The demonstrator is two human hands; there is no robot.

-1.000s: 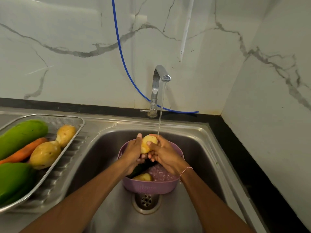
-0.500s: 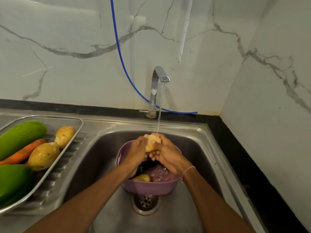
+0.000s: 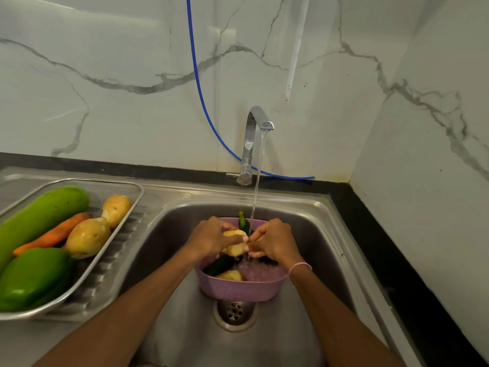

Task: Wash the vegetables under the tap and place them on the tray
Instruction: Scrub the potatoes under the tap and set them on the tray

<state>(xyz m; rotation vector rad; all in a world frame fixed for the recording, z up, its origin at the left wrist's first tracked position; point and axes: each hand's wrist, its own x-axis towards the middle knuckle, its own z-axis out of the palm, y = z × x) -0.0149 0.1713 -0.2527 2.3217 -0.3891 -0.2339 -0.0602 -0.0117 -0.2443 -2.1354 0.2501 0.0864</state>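
Both hands hold a yellow potato (image 3: 235, 242) over the pink colander (image 3: 238, 290) in the sink, just left of the water stream from the tap (image 3: 255, 133). My left hand (image 3: 211, 238) grips the potato from the left. Fingers of my right hand (image 3: 272, 241) curl onto its right end. Inside the colander lie another potato (image 3: 230, 275) and dark green vegetables (image 3: 219, 264). The metal tray (image 3: 111, 268) on the left drainboard carries two potatoes (image 3: 88, 237), a carrot (image 3: 53, 233) and large green vegetables (image 3: 39, 218).
The steel sink basin (image 3: 164, 234) has its drain (image 3: 234, 311) right below the colander. A blue hose (image 3: 201, 102) runs down the marble wall behind the tap. A black counter edge (image 3: 370, 234) and a marble side wall close off the right.
The potato has dropped slightly and turned in my hands, now just left of the stream. A green vegetable tip now shows behind my hands.
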